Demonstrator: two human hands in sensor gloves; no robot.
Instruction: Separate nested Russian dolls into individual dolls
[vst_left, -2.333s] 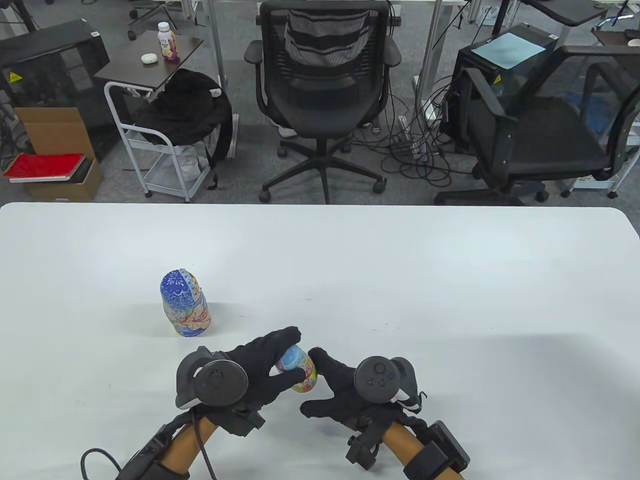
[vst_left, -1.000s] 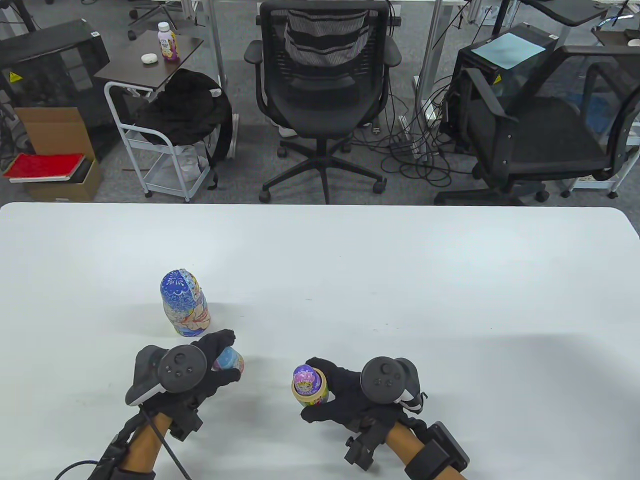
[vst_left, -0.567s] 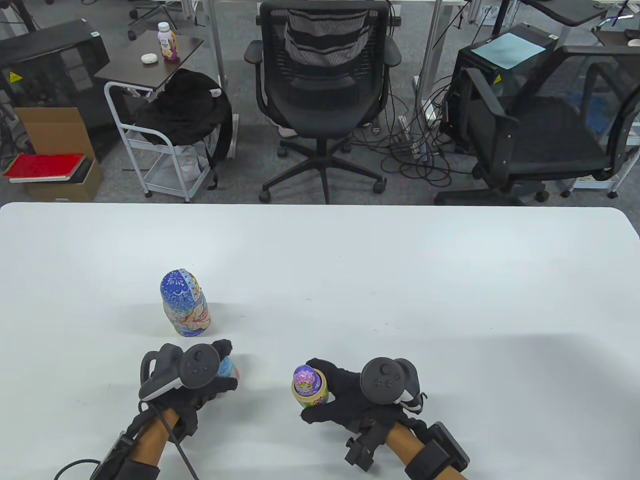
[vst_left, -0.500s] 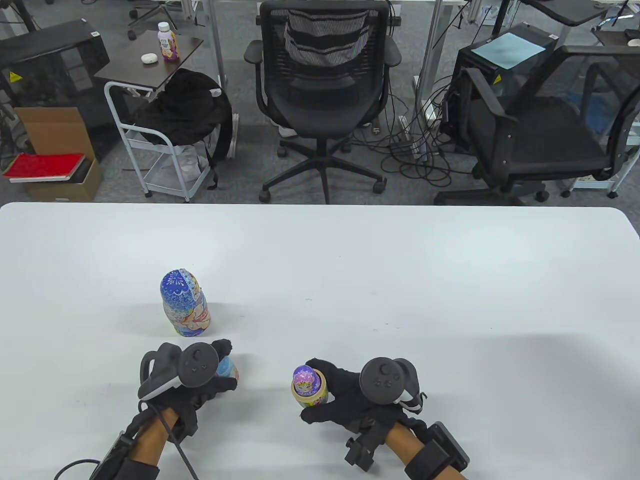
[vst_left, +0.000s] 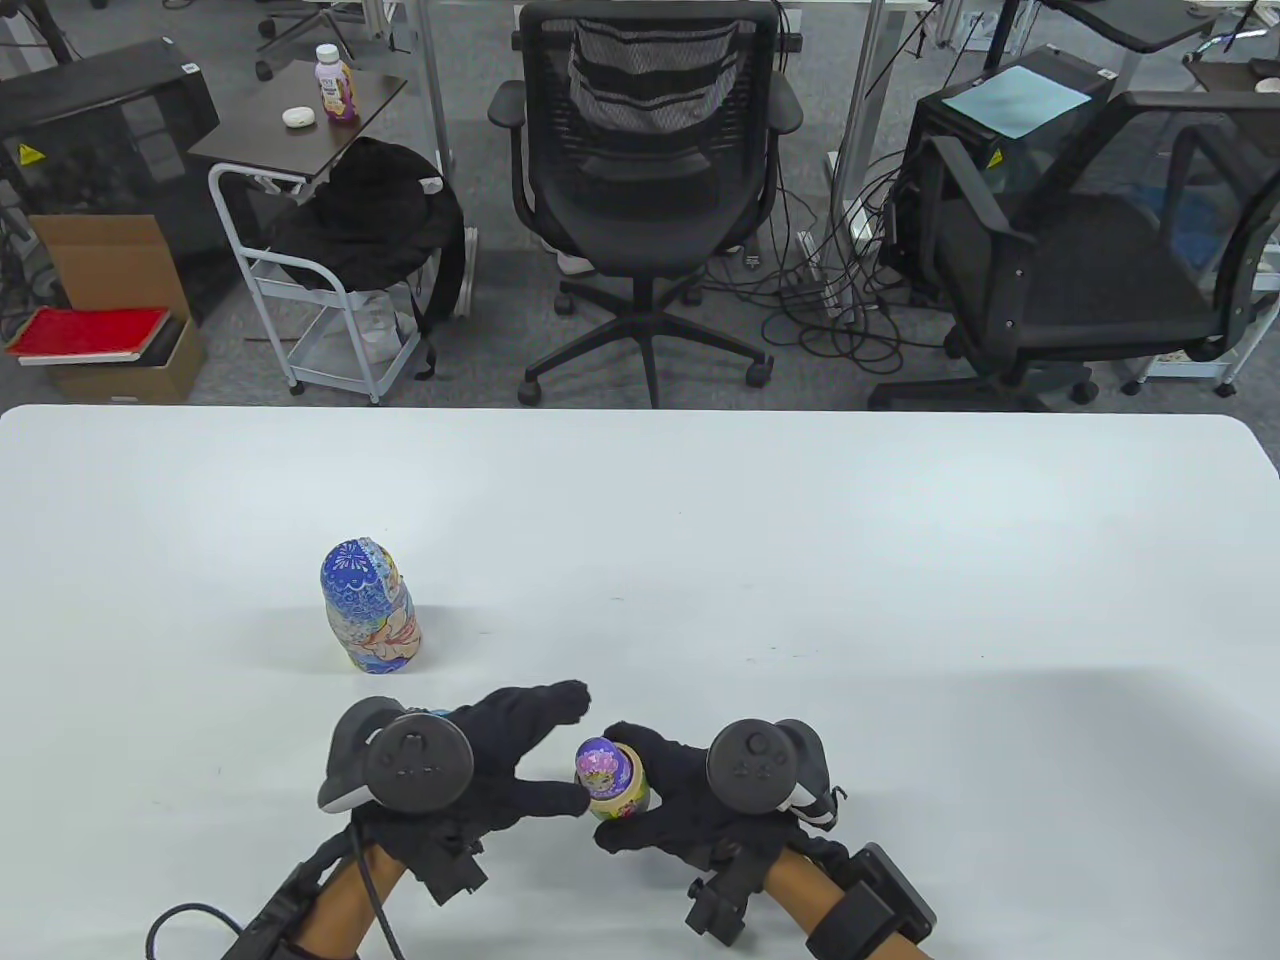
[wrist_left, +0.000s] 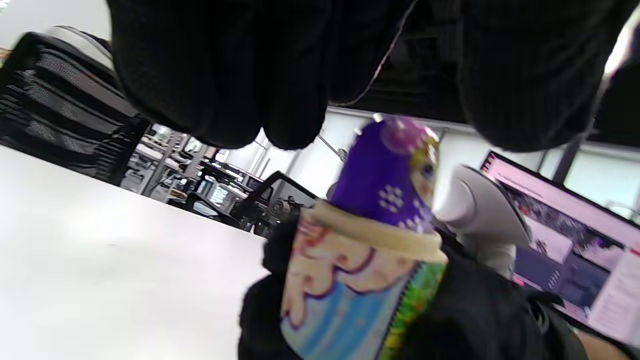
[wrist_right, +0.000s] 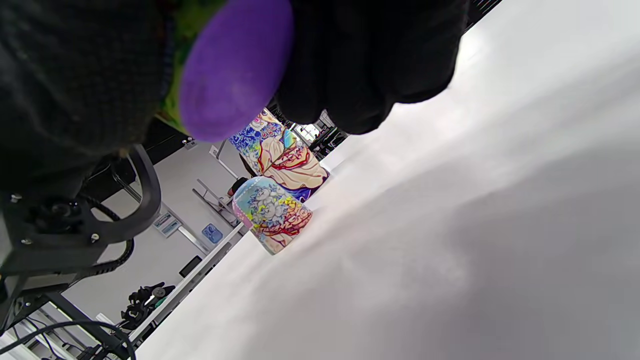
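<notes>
My right hand (vst_left: 620, 800) grips the lower half of a doll (vst_left: 618, 802), pastel blue and cream, low over the table. A small purple doll (vst_left: 598, 762) stands in that half, its head sticking out. My left hand (vst_left: 565, 745) is open, its fingers spread on either side of the purple doll's head; in the left wrist view its fingers (wrist_left: 220, 75) hang just above the purple doll (wrist_left: 395, 170). The removed upper half (wrist_right: 272, 215) stands on the table, hidden under my left hand in the table view. The largest doll (vst_left: 370, 610) stands upright to the left.
The white table (vst_left: 800, 560) stretches far and right of my hands. Office chairs (vst_left: 645, 150) and a cart (vst_left: 320, 250) stand on the floor beyond the far edge.
My left hand set the upper half down on the table at the left, let go and moved right to the purple doll. My right hand kept its hold, shifting only slightly.
</notes>
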